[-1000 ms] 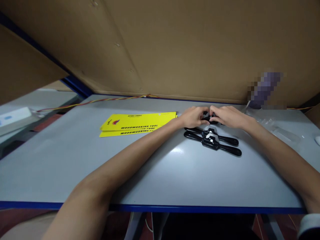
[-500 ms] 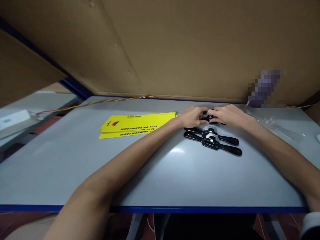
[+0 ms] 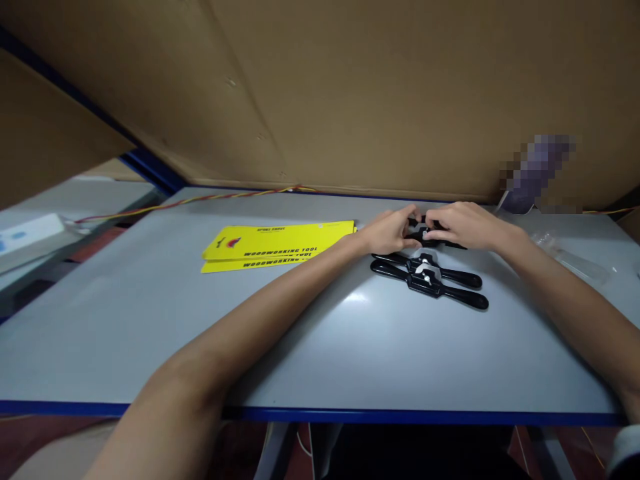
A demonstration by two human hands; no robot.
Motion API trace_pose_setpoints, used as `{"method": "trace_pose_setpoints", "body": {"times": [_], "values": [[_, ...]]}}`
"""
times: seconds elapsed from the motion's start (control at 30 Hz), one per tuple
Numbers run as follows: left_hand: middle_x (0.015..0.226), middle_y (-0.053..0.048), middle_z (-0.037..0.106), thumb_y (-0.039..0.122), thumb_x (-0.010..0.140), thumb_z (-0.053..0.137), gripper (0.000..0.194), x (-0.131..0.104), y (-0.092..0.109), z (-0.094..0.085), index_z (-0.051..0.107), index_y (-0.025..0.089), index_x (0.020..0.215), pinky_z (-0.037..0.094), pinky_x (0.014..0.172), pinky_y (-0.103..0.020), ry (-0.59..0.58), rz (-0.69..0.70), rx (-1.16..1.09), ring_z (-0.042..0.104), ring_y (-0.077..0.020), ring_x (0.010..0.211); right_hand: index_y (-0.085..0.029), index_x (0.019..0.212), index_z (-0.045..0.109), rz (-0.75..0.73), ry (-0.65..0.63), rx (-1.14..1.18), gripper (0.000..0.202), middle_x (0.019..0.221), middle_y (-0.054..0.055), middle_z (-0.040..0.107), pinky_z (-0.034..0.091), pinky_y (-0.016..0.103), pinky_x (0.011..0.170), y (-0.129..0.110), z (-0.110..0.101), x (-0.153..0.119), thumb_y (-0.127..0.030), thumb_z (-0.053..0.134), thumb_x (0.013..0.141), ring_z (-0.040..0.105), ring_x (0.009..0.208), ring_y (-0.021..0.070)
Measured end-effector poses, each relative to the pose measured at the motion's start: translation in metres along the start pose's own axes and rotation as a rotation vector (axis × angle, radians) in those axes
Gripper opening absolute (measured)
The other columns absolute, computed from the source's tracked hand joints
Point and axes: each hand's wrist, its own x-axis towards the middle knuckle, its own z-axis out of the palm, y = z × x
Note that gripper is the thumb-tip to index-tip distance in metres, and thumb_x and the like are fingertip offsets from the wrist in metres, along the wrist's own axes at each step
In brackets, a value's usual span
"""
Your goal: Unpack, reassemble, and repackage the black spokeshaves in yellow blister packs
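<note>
My left hand [image 3: 393,231] has its fingers curled round the left part of a black spokeshave [image 3: 423,233] at the back of the table. My right hand [image 3: 457,223] pinches the same tool from the right, thumb and fingers near its middle. Part of its right handle shows below my right hand. Nearer to me lie two more black spokeshaves, a middle one [image 3: 463,278] and a front one [image 3: 467,297], side by side with silvery blades. Yellow printed cards [image 3: 280,241] overlap to the left of my left hand.
A cardboard wall [image 3: 350,100] rises behind the grey table [image 3: 320,360]. Clear plastic packaging [image 3: 580,263] lies right of my right forearm, below a blurred purple object [image 3: 537,173]. A red and yellow wire [image 3: 200,199] runs along the back. A white box [image 3: 35,240] is at left.
My fingers have opened slightly around the rear spokeshave, so more of its middle and right handle shows. The whole view has shifted a little.
</note>
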Motion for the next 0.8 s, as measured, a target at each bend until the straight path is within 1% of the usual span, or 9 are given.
{"method": "trace_pose_setpoints", "body": {"times": [0.13, 0.23, 0.3, 0.37, 0.47, 0.57, 0.67, 0.73, 0.8], "values": [[0.067, 0.005, 0.057, 0.033, 0.079, 0.079, 0.054, -0.001, 0.001, -0.001, 0.054, 0.013, 0.123, 0.037, 0.065, -0.03, 0.0, -0.034, -0.035, 0.053, -0.0159, 0.064, -0.02, 0.094, 0.07, 0.108, 0.009, 0.047, 0.026, 0.069, 0.001, 0.065, 0.029, 0.031, 0.069, 0.007, -0.01, -0.007, -0.039, 0.053, 0.101, 0.049, 0.062, 0.0164], [0.068, 0.004, 0.058, 0.033, 0.078, 0.078, 0.041, -0.001, -0.001, -0.006, 0.06, 0.014, 0.11, 0.037, 0.064, -0.029, -0.04, -0.034, -0.05, 0.053, -0.0149, 0.063, -0.02, 0.098, 0.072, 0.156, -0.024, 0.078, 0.024, 0.068, 0.002, 0.064, 0.03, 0.031, 0.066, 0.009, -0.01, -0.008, -0.039, 0.057, 0.098, 0.05, 0.062, 0.0175], [0.067, 0.004, 0.058, 0.033, 0.078, 0.075, 0.033, -0.001, -0.003, -0.009, 0.063, 0.015, 0.104, 0.037, 0.063, -0.028, -0.081, -0.022, -0.062, 0.052, -0.0141, 0.062, -0.02, 0.097, 0.073, 0.146, -0.059, 0.091, 0.025, 0.07, 0.003, 0.066, 0.031, 0.03, 0.064, 0.009, -0.009, -0.008, -0.038, 0.057, 0.098, 0.052, 0.063, 0.018], [0.066, 0.005, 0.057, 0.033, 0.078, 0.072, 0.032, -0.001, -0.005, -0.012, 0.064, 0.015, 0.104, 0.036, 0.063, -0.028, -0.1, -0.01, -0.061, 0.052, -0.0139, 0.061, -0.02, 0.093, 0.074, 0.122, -0.097, 0.101, 0.026, 0.071, 0.004, 0.067, 0.031, 0.03, 0.063, 0.009, -0.007, -0.007, -0.036, 0.055, 0.099, 0.053, 0.063, 0.0176], [0.066, 0.004, 0.058, 0.034, 0.079, 0.071, 0.032, -0.001, -0.006, -0.013, 0.065, 0.015, 0.105, 0.036, 0.065, -0.028, -0.1, 0.002, -0.036, 0.053, -0.0145, 0.061, -0.02, 0.09, 0.076, 0.086, -0.132, 0.139, 0.03, 0.074, 0.004, 0.071, 0.033, 0.03, 0.063, 0.009, -0.004, -0.005, -0.038, 0.054, 0.1, 0.054, 0.062, 0.0168], [0.068, 0.003, 0.06, 0.037, 0.079, 0.073, 0.032, 0.0, -0.004, -0.012, 0.065, 0.016, 0.102, 0.037, 0.066, -0.028, -0.092, 0.01, 0.004, 0.053, -0.0148, 0.062, -0.02, 0.092, 0.077, 0.064, -0.131, 0.172, 0.033, 0.078, 0.005, 0.073, 0.033, 0.03, 0.064, 0.009, 0.0, -0.004, -0.042, 0.054, 0.101, 0.055, 0.065, 0.0171], [0.065, 0.003, 0.059, 0.039, 0.08, 0.074, 0.027, 0.0, -0.001, -0.012, 0.066, 0.017, 0.093, 0.037, 0.068, -0.029, -0.082, 0.011, 0.073, 0.052, -0.015, 0.061, -0.019, 0.09, 0.074, 0.041, -0.108, 0.164, 0.031, 0.076, 0.004, 0.07, 0.032, 0.03, 0.064, 0.009, 0.006, -0.002, -0.039, 0.053, 0.102, 0.052, 0.064, 0.0167], [0.064, 0.001, 0.059, 0.037, 0.082, 0.073, 0.021, 0.0, 0.0, -0.011, 0.066, 0.018, 0.087, 0.036, 0.068, -0.03, -0.085, 0.027, 0.136, 0.052, -0.0164, 0.062, -0.02, 0.087, 0.069, 0.026, -0.098, 0.159, 0.03, 0.072, 0.003, 0.066, 0.031, 0.03, 0.063, 0.009, 0.01, -0.001, -0.037, 0.051, 0.102, 0.049, 0.063, 0.0161], [0.066, -0.002, 0.061, 0.034, 0.085, 0.069, 0.016, -0.002, 0.0, -0.011, 0.067, 0.018, 0.087, 0.036, 0.068, -0.031, -0.09, 0.062, 0.201, 0.054, -0.0188, 0.064, -0.02, 0.084, 0.065, 0.016, -0.09, 0.169, 0.03, 0.069, 0.001, 0.061, 0.031, 0.03, 0.063, 0.009, 0.013, 0.0, -0.038, 0.049, 0.103, 0.047, 0.062, 0.0157]]}}
